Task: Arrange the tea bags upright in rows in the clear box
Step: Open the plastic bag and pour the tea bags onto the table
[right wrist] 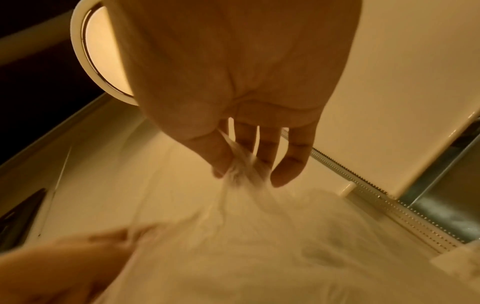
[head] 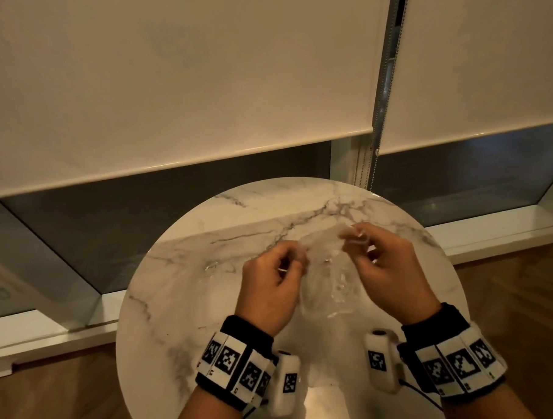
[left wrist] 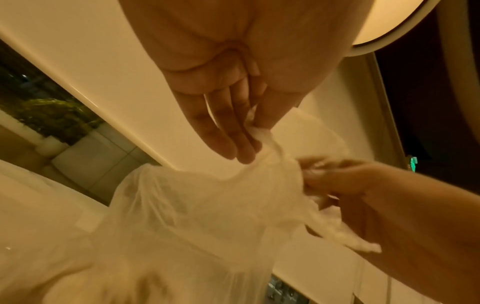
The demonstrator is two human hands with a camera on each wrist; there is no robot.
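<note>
Both hands hold a thin, clear plastic bag (head: 322, 270) up over the round marble table (head: 178, 308). My left hand (head: 290, 262) pinches the bag's top edge on the left, and my right hand (head: 355, 237) pinches it on the right, slightly higher and farther away. In the left wrist view, the left hand (left wrist: 255, 127) grips bunched film between thumb and fingers, the bag (left wrist: 194, 205) hangs below, and the right hand (left wrist: 337, 179) is blurred. The right wrist view shows the right hand (right wrist: 239, 170) gripping gathered film of the bag (right wrist: 259, 236). Dim shapes inside are too blurred to name. No clear box is plainly visible.
Faint clear glints (head: 214, 267) lie on the table beneath and to the left of the bag. Behind the table are two lowered roller blinds (head: 168, 87) with a bead chain (head: 373, 135) between them, above a dark window. Wooden floor (head: 510, 294) surrounds the table.
</note>
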